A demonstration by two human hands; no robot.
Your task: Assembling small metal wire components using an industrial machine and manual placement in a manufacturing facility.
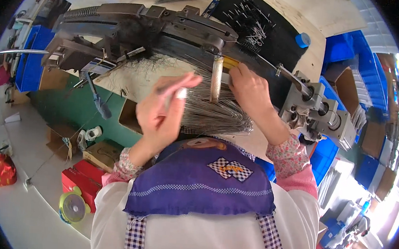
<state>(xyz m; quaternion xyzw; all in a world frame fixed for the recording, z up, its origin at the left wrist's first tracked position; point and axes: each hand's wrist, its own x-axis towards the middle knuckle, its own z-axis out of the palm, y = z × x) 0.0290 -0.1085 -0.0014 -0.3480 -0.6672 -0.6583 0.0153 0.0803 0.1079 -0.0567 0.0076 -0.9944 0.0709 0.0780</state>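
A large bundle of thin metal wires [218, 116] lies on the bench in front of me. My left hand [163, 110] is over its left side, blurred by motion. Something white covers a fingertip of that hand, and whether it pinches a wire cannot be seen. My right hand [253, 89] is closed, its fingers curled beside a yellow part [231, 62] of the dark metal machine [169, 25]. What those fingers hold, if anything, is hidden. Between my hands a worn metal handle [216, 79] extends from the machine over the wires.
Loose wire pieces [256, 33] lie on a black mat [281, 49] beyond the machine, near a blue round lid [302, 39]. A metal cylinder fixture [321, 107] stands at the right. Blue bins [374, 76] are beyond it. Wire scraps [152, 65] litter the bench at left.
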